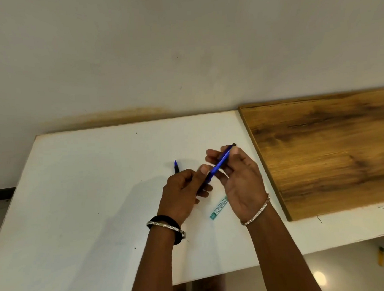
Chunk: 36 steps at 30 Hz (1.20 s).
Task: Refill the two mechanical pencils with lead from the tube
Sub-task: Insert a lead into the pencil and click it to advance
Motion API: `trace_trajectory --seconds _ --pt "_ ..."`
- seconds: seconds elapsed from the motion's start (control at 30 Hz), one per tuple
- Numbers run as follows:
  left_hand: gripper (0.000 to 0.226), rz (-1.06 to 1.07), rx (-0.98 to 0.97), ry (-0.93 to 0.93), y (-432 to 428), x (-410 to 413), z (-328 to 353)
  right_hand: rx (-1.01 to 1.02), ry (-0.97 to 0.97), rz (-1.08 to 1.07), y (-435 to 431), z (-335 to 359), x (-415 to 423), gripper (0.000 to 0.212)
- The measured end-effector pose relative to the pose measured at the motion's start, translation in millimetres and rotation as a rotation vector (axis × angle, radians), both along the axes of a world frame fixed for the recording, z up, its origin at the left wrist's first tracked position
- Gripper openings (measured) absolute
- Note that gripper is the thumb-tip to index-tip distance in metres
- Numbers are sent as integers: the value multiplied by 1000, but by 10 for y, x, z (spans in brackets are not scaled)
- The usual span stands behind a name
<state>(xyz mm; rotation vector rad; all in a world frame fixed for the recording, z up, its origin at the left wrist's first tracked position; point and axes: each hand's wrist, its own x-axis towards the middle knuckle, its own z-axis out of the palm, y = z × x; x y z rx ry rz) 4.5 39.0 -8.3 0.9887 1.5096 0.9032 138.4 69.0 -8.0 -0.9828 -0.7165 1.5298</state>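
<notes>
A blue mechanical pencil is held slanted above the white table, its dark end pointing up and right. My right hand grips its upper half with fingers curled round the barrel. My left hand pinches its lower end. A second blue pencil lies on the table behind my left hand, only its tip half showing. The teal lead tube lies flat on the table between my wrists, partly covered by my right hand.
A wooden board lies on the table's right side, close to my right hand. A plain wall stands behind the table. On the floor at lower right lies a small yellow object.
</notes>
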Motion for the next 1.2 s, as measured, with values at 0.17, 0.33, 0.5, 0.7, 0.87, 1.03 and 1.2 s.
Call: trace_trajectory --seconds 0.17,0.33,0.5,0.7,0.87,1.03,1.2 --pt "41 -51 -122 -160 -27 -115 -28 -122 606 -161 51 43 192 33" --pt "16 -159 -115 -218 -61 -169 -10 -111 743 -111 -15 -3 297 55" --pt "19 -281 -135 -280 -77 -152 30 -100 801 -125 -16 31 327 52" --pt "31 -350 -98 -381 -82 -159 43 -52 812 -117 4 88 320 51" --pt "33 -369 -84 -391 -78 -170 9 -9 796 -82 9 97 311 55" --pt "35 -398 -70 -425 -73 -192 -21 20 807 -68 20 93 333 53" --pt "39 -412 -72 -451 -75 -198 -35 27 802 -72 21 84 335 54"
